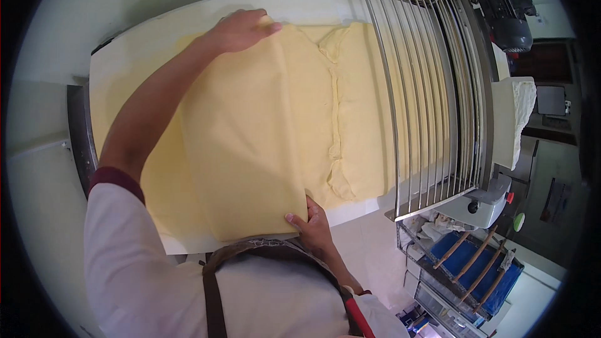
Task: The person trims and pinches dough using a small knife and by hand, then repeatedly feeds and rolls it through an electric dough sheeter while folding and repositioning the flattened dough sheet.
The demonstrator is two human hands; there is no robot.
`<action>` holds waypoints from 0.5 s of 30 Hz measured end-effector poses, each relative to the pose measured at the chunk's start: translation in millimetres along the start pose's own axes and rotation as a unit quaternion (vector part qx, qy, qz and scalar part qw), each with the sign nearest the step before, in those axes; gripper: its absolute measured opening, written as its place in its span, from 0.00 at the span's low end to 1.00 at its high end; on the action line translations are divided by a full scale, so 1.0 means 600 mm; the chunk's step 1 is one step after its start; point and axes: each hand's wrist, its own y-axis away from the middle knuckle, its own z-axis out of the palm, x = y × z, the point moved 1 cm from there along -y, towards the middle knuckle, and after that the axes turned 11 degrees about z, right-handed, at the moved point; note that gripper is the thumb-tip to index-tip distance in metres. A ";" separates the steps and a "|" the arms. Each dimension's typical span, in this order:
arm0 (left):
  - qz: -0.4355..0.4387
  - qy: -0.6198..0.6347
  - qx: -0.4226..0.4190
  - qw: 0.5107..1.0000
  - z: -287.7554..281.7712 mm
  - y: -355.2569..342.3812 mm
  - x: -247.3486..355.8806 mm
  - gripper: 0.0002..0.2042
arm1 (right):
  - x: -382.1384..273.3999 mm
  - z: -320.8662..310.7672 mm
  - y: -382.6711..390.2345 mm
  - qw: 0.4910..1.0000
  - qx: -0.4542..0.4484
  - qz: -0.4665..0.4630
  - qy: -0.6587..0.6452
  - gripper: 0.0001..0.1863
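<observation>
A wide sheet of pale yellow dough (244, 138) lies folded over itself on a white belt (313, 1). My left hand (241, 30) pinches the far corner of the folded layer, my left arm reaching across the dough. At the near corner of the same layer, my right hand (315, 225) grips the edge, thumb on top and fingers beneath. To the right of this fold edge, a rough, wrinkled dough seam (335, 112) runs from far to near, with loose folded flaps at both ends.
A metal bar guard (410, 87) covers the dough's right part, beside rollers of a dough sheeter. A dark motor (501, 9) sits at the far right. Below it is a white housing with a red knob (510, 197). Wooden rods (479, 256) lie over a blue tray at lower right.
</observation>
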 end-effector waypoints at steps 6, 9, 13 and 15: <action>0.052 -0.259 0.221 0.939 0.016 -0.002 0.096 0.20 | -0.058 -0.023 0.062 0.987 -0.069 -0.065 0.127 0.27; 0.132 -0.182 0.327 0.918 -0.011 -0.018 0.166 0.21 | -0.098 -0.057 0.097 0.954 -0.100 -0.147 0.243 0.27; 0.144 -0.033 0.353 0.924 -0.010 -0.082 0.250 0.20 | -0.145 -0.121 0.141 0.953 -0.095 -0.176 0.227 0.26; 0.144 -0.007 0.347 0.927 0.007 -0.126 0.266 0.21 | -0.166 -0.153 0.157 0.954 -0.073 -0.205 0.206 0.25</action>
